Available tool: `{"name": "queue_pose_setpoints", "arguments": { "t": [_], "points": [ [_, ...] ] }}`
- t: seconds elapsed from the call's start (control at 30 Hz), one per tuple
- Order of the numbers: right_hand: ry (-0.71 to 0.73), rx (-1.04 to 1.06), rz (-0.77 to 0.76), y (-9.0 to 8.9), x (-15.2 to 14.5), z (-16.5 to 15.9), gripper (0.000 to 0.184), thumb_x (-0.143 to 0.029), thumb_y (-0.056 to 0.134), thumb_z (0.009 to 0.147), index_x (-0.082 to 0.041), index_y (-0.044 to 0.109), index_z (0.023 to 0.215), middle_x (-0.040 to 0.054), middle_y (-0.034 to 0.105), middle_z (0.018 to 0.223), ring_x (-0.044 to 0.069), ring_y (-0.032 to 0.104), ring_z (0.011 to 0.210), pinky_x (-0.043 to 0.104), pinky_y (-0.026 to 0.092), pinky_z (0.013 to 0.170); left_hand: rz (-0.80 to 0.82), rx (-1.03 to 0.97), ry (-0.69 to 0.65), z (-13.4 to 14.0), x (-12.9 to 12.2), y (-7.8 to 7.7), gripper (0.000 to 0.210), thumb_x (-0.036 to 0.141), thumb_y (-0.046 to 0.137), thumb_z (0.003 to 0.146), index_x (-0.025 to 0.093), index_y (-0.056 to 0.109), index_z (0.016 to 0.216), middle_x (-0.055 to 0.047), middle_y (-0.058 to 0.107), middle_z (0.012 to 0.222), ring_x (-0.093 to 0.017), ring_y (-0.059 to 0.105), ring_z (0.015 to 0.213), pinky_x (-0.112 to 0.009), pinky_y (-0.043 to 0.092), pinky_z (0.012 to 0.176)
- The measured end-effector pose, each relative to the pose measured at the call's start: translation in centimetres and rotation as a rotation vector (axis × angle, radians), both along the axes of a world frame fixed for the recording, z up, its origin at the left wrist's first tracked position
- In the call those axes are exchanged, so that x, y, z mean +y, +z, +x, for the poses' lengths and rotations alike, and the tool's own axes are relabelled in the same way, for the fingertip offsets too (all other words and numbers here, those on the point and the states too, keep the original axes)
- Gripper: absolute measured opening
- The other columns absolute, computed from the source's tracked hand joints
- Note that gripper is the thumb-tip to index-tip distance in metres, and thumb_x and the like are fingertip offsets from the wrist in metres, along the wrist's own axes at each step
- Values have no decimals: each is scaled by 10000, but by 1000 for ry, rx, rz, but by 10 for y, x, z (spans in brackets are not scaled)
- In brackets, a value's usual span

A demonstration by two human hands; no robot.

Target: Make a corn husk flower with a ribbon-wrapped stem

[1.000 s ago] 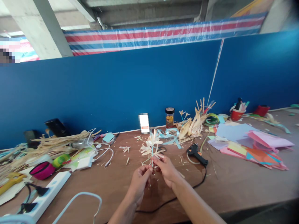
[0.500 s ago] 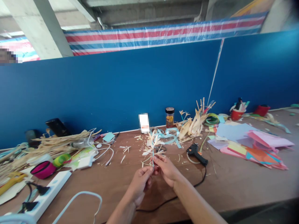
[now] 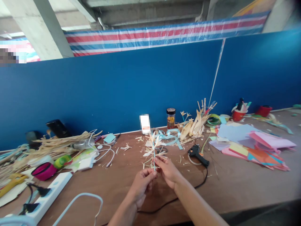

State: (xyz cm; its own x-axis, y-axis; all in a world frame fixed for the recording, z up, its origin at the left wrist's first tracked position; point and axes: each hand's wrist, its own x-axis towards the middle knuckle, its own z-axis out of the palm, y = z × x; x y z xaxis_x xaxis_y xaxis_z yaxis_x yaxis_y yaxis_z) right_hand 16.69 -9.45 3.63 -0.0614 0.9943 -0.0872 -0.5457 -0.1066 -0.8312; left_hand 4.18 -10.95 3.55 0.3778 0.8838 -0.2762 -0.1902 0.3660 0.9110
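Both my hands hold a handmade flower stalk (image 3: 154,153) upright over the brown table; it has pale husk-like petals in tiers and a thin light-blue stem. My left hand (image 3: 143,182) pinches the stem's lower end between thumb and index finger. Just above and to the right, my right hand (image 3: 168,171) is closed on the stem below the lowest petals. Its far fingers are partly hidden. Behind the flower, light-blue ribbon (image 3: 172,138) lies in loops among pale scraps.
A black glue gun (image 3: 197,154) with its cord lies right of my hands. Corn husks (image 3: 194,127), a jar (image 3: 171,118) and coloured paper (image 3: 256,150) are farther back and right. On the left are a power strip (image 3: 53,196), a pink tape roll (image 3: 44,171) and dried strips (image 3: 58,144).
My left thumb has shifted slightly to the right and down at the stem's lower end. My right hand keeps nearly the same place, and the flower stays upright.
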Motion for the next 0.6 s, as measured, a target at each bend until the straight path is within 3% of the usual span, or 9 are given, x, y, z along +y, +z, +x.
{"name": "queue_pose_setpoints", "arguments": {
  "t": [0.13,0.27,0.47,0.6],
  "points": [
    [16,-4,5,1,0,0,270,-383,680,623,-146,611,732,-4,570,695,84,487,593,188,374,531,12,33,19,1,0,0,322,389,683,590,147,552,757,91,382,426,-15,257,337,-157,155,360],
    [18,-43,0,1,0,2,295,-409,677,618,-149,613,742,5,595,712,98,518,615,203,374,555,48,37,155,2,1,2,373,451,601,658,159,567,887,84,407,436,-20,263,334,-150,192,354],
    [-55,-94,-28,-1,1,3,293,-406,677,618,-156,631,764,10,601,746,101,508,646,188,359,539,24,-89,329,0,3,4,305,385,646,634,153,584,820,18,565,697,4,313,386,-135,205,363],
    [-58,0,-33,-2,2,7,234,-352,702,607,-161,635,725,-18,569,692,61,465,578,161,345,499,5,-154,379,-7,3,0,282,391,636,645,135,577,747,21,540,660,0,320,400,-136,223,379]
  ]
}}
